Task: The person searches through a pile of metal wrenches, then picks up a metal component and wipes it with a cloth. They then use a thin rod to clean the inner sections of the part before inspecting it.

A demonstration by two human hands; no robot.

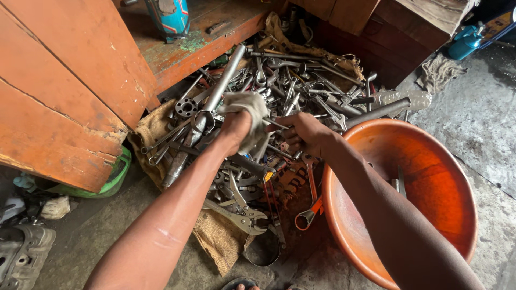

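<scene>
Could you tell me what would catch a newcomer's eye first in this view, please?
A big heap of metal wrenches and pliers sprawls over burlap sacking on the floor at centre. Above it the left hand grips a grey rag and the right hand holds a slim tool. A large orange basin sits at right.

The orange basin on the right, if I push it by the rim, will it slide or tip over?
The orange basin would probably slide: it looks wide, shallow and nearly empty, holding only a tool or two. Its rounded wall suggests it may rock slightly. The concrete floor looks rough, so it could drag.
</scene>
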